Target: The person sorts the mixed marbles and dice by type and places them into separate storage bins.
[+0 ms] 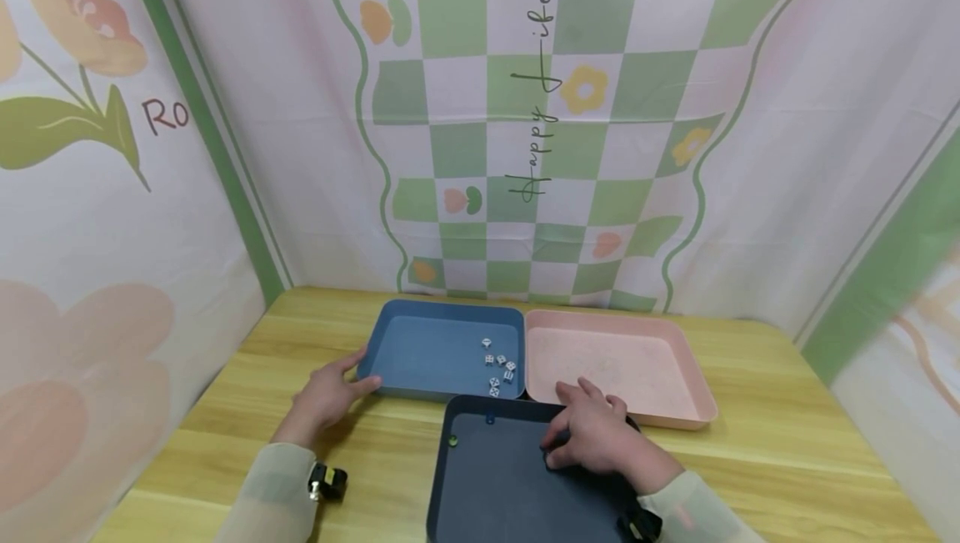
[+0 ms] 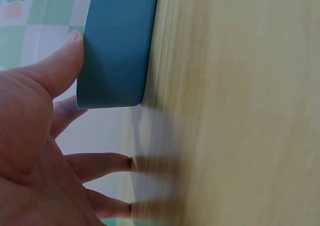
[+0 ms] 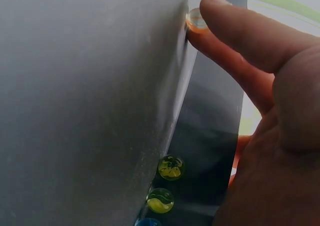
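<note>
My left hand (image 1: 326, 397) holds the near left corner of the blue tray (image 1: 427, 347), thumb on the front wall and index finger at the side. In the left wrist view its other fingers reach to the table. Several white dice (image 1: 501, 359) lie in that tray's right part. Over the dark grey tray (image 1: 487, 493), my right hand (image 1: 596, 434) pinches a clear marble with orange (image 3: 196, 20) between thumb and index finger, near the tray's wall. A green marble (image 1: 453, 440) and a blue marble (image 1: 491, 419) lie in the dark tray; yellow-green marbles (image 3: 171, 167) sit along its wall.
A pink tray (image 1: 600, 359) stands right of the blue one, the two side by side. The dark tray sits in front of both on the wooden table (image 1: 375, 468). A patterned cloth (image 1: 517, 126) hangs behind the table.
</note>
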